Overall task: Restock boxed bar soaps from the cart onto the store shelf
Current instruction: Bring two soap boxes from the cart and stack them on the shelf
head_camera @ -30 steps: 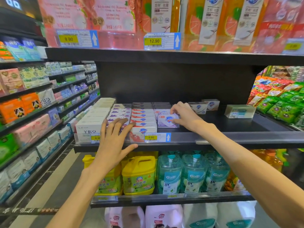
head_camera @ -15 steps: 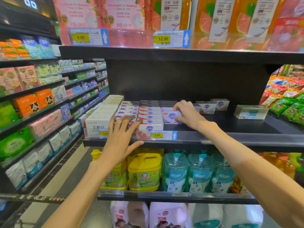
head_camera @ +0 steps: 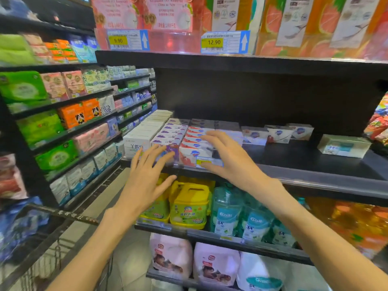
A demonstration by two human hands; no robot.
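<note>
Right hand (head_camera: 228, 158) let go of soap boxes (head_camera: 196, 141), pulled back; left hand (head_camera: 147, 177) unchanged (both spread, empty).

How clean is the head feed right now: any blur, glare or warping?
Head view: motion blur softens both hands, left hand and right hand, and the soap boxes; wide-angle bend curves the shelf edge; upper packs look washed out, while the shelf's back is dark.

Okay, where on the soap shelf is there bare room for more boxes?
Bare black shelf lies right of the red-and-white soap row, in front of three loose soap boxes and left of the green box. The left end is packed tight.
</note>
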